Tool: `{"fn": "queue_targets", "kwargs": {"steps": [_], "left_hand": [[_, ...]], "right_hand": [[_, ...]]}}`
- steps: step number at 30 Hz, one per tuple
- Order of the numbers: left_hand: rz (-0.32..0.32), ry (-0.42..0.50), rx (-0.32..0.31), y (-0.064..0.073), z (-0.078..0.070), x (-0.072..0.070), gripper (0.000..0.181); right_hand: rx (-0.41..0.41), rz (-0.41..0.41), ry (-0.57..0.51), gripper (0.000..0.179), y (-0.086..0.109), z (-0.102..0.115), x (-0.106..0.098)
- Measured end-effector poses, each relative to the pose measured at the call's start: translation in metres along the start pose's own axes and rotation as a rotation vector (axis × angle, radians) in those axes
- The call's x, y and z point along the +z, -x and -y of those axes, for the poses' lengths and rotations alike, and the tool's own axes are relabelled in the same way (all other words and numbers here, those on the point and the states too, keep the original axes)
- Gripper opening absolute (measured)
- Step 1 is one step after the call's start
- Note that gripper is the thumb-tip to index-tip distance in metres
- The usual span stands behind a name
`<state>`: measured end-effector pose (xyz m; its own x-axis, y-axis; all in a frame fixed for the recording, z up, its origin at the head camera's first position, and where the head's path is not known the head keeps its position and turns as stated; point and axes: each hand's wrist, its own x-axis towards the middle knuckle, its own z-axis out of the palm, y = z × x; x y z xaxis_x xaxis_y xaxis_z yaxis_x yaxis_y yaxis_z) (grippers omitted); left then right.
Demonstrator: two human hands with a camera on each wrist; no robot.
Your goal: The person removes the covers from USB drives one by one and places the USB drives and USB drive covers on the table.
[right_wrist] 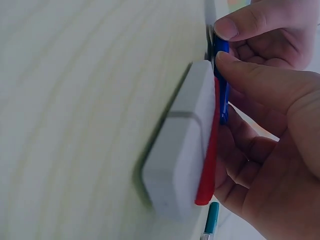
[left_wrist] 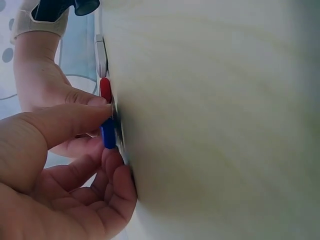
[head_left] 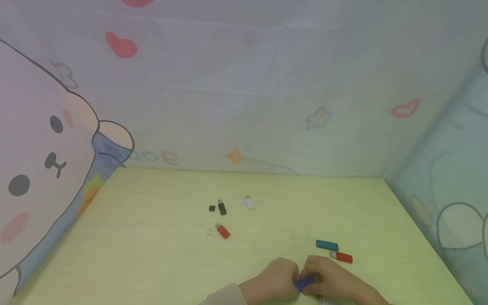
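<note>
A blue USB stick (head_left: 303, 284) is between both hands, low over the table's near right part. My left hand (head_left: 275, 277) pinches one end of it; in the left wrist view the thumb (left_wrist: 85, 120) lies over that end. My right hand (head_left: 335, 277) holds the other end, its thumb (right_wrist: 260, 80) along the blue body (right_wrist: 222, 107). The fingers partly hide the stick. Close by the right hand are a red USB stick (head_left: 344, 257), a teal one (head_left: 327, 245) and a white one (head_left: 328, 301), which the head view cuts off.
Farther back on the pale wooden table (head_left: 152, 254) lie a black USB stick (head_left: 222, 208) with its cap (head_left: 212, 208), a white stick (head_left: 249, 203) with a white cap (head_left: 241, 201), and a red stick (head_left: 223, 231) beside a clear cap (head_left: 210, 232). A printed cloth (head_left: 228, 84) hangs behind.
</note>
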<state>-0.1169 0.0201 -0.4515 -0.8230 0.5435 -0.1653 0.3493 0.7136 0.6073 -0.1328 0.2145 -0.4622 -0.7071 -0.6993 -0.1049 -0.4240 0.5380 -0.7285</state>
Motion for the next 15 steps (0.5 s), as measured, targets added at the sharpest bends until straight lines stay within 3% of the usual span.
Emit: {"fn": "queue_targets", "kwargs": {"steps": [8,15], "left_hand": [[-0.047,0.150,0.070,-0.002,0.012,-0.004,0.012],[-0.057,0.285,0.077,-0.001,0.017,-0.016,0.020]], "right_hand": [[0.027,-0.011,-0.019,0.017,-0.001,0.004,-0.006],[-0.048,-0.026,-0.012,0.016,-0.006,0.009,-0.013]]}}
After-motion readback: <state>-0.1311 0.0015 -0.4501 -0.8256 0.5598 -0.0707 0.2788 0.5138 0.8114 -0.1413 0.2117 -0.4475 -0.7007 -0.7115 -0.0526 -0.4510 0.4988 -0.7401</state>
